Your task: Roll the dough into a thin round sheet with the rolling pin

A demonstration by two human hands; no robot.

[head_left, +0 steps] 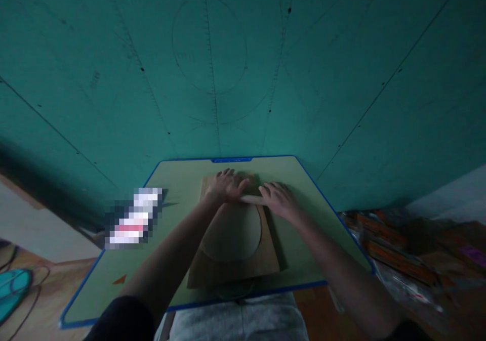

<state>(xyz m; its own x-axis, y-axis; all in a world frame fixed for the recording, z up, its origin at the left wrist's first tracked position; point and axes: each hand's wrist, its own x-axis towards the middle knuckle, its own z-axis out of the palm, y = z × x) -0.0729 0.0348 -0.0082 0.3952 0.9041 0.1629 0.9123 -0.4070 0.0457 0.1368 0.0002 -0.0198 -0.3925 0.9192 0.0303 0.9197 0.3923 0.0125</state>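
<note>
A pale rolling pin lies crosswise over the far part of a flat, rounded sheet of what looks like dough. Beneath the sheet is a wooden board. My left hand lies palm down over the pin's left part, its fingers stretched out beyond it. Over the pin's right end rests my right hand, palm down, with its fingers extended forward and slightly bent. Between the two hands a short stretch of the pin shows; the rest is hidden under them.
The board lies on a small blue-edged table. At the table's left is a blurred-out item, with an orange triangle nearer me. A green marked surface rises behind. Plastic-wrapped packages lie at right.
</note>
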